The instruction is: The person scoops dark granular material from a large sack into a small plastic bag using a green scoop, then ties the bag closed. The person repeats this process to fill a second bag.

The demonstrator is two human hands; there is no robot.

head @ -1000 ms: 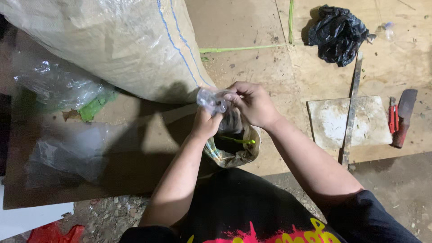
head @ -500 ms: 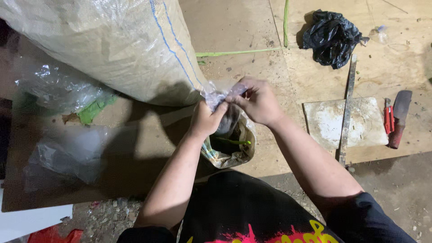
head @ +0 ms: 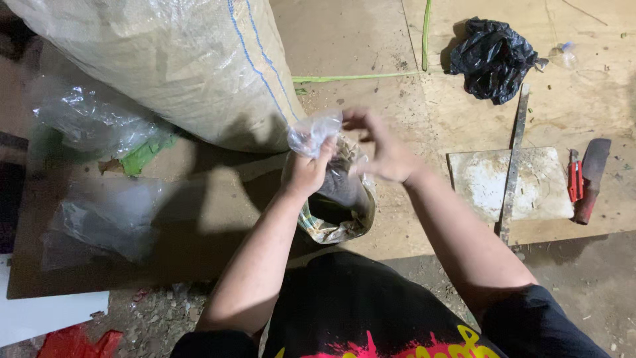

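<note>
Plywood flooring (head: pixel 371 59) bears one clear bag (head: pixel 334 192), left hand (head: pixel 306 174) pinching its neck, right hand (head: pixel 384 147) open beside.

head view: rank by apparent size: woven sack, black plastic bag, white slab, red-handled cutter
1. woven sack, by far the largest, and cut off by the frame.
2. white slab.
3. black plastic bag, looks close to the slab; crumpled, so unsure.
4. red-handled cutter, the smallest.

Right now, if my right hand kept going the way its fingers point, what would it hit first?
Probably the twisted top of the clear plastic bag pinched in your left hand; the right hand is blurred, so depth is uncertain.
</note>
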